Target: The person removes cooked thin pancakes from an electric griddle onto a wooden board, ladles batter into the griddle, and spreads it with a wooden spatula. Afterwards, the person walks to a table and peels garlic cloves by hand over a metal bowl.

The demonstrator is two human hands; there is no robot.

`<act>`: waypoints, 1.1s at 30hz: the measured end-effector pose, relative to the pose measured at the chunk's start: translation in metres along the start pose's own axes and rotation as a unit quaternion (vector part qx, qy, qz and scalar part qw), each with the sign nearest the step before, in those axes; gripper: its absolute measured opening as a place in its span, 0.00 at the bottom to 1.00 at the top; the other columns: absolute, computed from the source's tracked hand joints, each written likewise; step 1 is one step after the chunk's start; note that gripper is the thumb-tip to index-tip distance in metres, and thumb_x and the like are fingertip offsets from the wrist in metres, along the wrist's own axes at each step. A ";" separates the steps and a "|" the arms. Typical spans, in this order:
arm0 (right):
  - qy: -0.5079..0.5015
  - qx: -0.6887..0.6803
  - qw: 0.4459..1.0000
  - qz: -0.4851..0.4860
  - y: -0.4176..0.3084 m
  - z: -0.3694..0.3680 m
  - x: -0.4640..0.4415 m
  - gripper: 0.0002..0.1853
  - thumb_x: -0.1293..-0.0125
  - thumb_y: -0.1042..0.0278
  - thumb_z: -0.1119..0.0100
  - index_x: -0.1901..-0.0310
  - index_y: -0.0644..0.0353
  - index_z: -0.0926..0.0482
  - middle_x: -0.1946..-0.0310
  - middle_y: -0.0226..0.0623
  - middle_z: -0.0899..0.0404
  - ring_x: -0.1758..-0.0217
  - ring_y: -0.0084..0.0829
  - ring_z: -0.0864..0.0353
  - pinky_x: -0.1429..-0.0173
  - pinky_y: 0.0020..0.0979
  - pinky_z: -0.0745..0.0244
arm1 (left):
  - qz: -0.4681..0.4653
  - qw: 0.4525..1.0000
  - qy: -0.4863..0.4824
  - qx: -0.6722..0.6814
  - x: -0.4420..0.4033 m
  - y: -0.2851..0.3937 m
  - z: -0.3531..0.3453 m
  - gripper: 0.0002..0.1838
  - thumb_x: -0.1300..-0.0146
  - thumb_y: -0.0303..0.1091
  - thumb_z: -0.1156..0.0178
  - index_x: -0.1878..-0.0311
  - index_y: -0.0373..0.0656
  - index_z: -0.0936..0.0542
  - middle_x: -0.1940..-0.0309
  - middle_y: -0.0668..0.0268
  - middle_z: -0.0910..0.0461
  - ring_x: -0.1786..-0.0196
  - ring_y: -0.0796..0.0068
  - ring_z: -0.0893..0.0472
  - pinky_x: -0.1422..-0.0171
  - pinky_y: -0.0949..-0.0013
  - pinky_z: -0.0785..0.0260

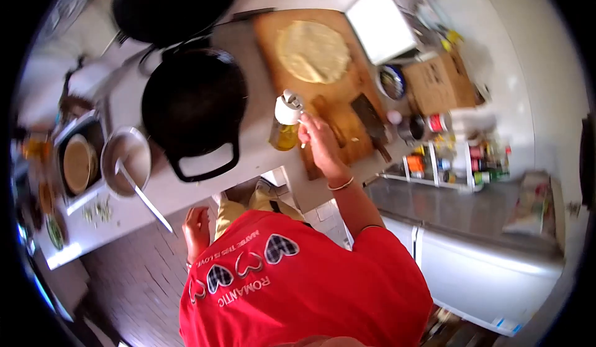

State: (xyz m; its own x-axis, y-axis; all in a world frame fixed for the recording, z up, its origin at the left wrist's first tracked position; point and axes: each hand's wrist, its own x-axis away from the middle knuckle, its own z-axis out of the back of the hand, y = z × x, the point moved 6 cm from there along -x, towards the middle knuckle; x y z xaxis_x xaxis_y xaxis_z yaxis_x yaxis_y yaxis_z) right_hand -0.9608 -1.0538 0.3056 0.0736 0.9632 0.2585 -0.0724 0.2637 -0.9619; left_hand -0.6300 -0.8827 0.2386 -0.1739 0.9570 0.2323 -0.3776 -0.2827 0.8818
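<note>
My right hand (319, 137) is closed around the handle of an oil bottle (287, 134), which has a clear body, yellow oil inside and a white top. The bottle is at the left edge of the wooden cutting board (268, 42). Farther back on that board lies a round, flat sheet of dough (313, 50) with one part folded over. A cleaver (367, 116) rests on the board to the right of my hand. Down by my side, below the counter edge, my left hand (197, 226) hangs with curled fingers and nothing visible in it.
To the left, a black wok (195, 98) sits on the stove. A metal bowl (127, 154) holds a long-handled ladle (143, 188) that juts past the counter edge. On the right are a cardboard box (437, 85) and a white rack (462, 170) of bottles.
</note>
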 end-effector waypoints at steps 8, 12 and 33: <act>0.250 -0.118 0.955 0.107 0.037 0.187 0.032 0.14 0.31 0.63 0.54 0.76 0.56 0.34 0.82 0.26 0.39 0.78 0.19 0.40 0.69 0.24 0.43 | -0.056 0.995 -0.074 -0.048 -0.023 0.014 -0.039 0.06 0.37 0.25 0.46 0.61 0.35 0.21 0.72 0.62 0.23 0.74 0.77 0.23 0.71 0.74 0.30; 0.309 -0.097 0.923 0.209 0.033 0.272 0.038 0.14 0.33 0.64 0.56 0.77 0.57 0.34 0.81 0.26 0.38 0.76 0.20 0.39 0.68 0.25 0.41 | -0.073 0.990 -0.100 -0.065 -0.040 0.017 -0.061 0.05 0.37 0.25 0.45 0.62 0.35 0.22 0.72 0.62 0.23 0.73 0.75 0.23 0.70 0.73 0.30; 0.527 0.000 0.834 0.162 0.144 0.572 -0.156 0.06 0.55 0.72 0.46 0.73 0.60 0.25 0.76 0.34 0.26 0.71 0.34 0.27 0.58 0.34 0.30 | -0.134 0.933 -0.066 -0.328 -0.032 0.013 -0.067 0.05 0.39 0.29 0.45 0.65 0.40 0.22 0.70 0.57 0.22 0.69 0.56 0.21 0.67 0.60 0.29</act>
State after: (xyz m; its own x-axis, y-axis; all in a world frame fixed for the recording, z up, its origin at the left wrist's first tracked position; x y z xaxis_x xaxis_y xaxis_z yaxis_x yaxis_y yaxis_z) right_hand -1.5513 -1.1367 0.1779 0.8840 0.4024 -0.2381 -0.2592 -0.0020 -0.9658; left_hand -0.6904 -0.9213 0.2155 0.1030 0.9867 0.1261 -0.8742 0.0293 0.4847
